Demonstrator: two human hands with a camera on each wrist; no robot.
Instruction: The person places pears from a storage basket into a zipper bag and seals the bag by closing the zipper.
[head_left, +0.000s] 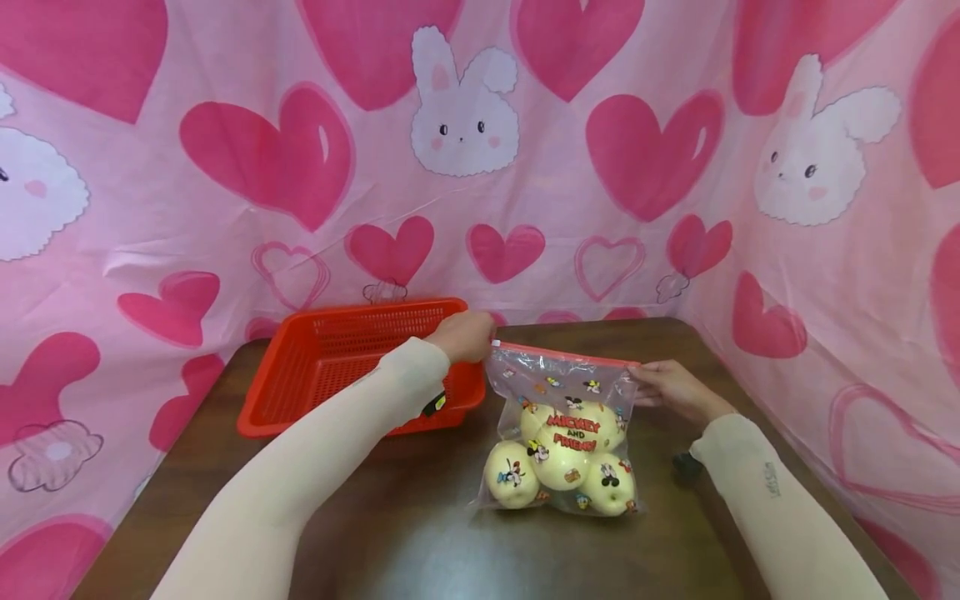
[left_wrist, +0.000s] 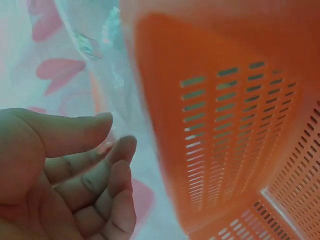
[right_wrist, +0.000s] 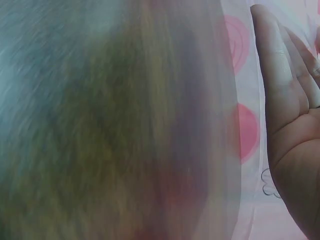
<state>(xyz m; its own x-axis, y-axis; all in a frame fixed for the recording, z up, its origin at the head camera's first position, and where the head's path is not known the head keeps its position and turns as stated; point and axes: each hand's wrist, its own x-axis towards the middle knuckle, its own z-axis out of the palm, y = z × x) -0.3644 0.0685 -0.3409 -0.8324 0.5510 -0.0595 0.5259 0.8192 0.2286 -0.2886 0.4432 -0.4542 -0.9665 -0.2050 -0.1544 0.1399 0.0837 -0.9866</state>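
A clear zip bag (head_left: pixel 536 382) printed with cartoon figures stands on the table, its red zip strip (head_left: pixel 562 355) along the top. Several pale yellow round fruits (head_left: pixel 512 477) fill its lower part. At the strip's left end, by a small white slider (head_left: pixel 496 342), my left hand (head_left: pixel 463 336) pinches the bag. My right hand (head_left: pixel 675 390) holds the top right corner between thumb and fingers. In the left wrist view, the thumb and index fingertip of that hand (left_wrist: pixel 75 170) come close together at the bag's edge. Blurred plastic fills most of the right wrist view beside the right hand (right_wrist: pixel 292 115).
A red plastic basket (head_left: pixel 258 392) with slotted walls stands on the table at the back left, partly behind my left forearm. The dark brown table (head_left: pixel 390 533) is bordered by a pink curtain (head_left: pixel 555 192) with hearts and rabbits at the back and sides.
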